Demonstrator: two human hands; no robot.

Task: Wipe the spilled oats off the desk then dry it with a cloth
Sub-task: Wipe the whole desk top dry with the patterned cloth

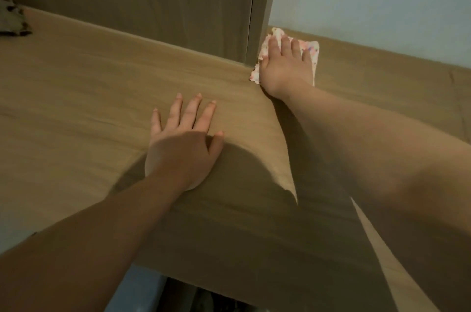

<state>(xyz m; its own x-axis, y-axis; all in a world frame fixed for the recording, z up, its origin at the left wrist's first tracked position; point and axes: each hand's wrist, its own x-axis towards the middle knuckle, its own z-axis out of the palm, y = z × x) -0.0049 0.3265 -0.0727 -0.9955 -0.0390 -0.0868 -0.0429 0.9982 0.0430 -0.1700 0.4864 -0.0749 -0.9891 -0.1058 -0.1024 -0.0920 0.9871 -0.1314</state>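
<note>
The right hand lay flat on the cloth, its grip released: fingers straight and spread, palm pressing the fabric down onto the bench rather than clenching it. The cloth was pale with small coloured specks, folded into a rough rectangle whose long axis ran from the near edge toward the back wall, the same way the fingers pointed. It sat at the far right of the bench, in the corner where the upright wooden panel met the pale wall, its left edge just beside the panel's foot and its far edge near the wall. The right forearm stretched out diagonally from the lower right. The left hand was also released, resting palm down and fingers fanned on the bare wood, well apart from the cloth and nearer the person, holding nothing. At the far left edge a crumpled, dark-spotted object lay on the bench; what it was could not be told. No oats could be made out on the wood in the dim light.
</note>
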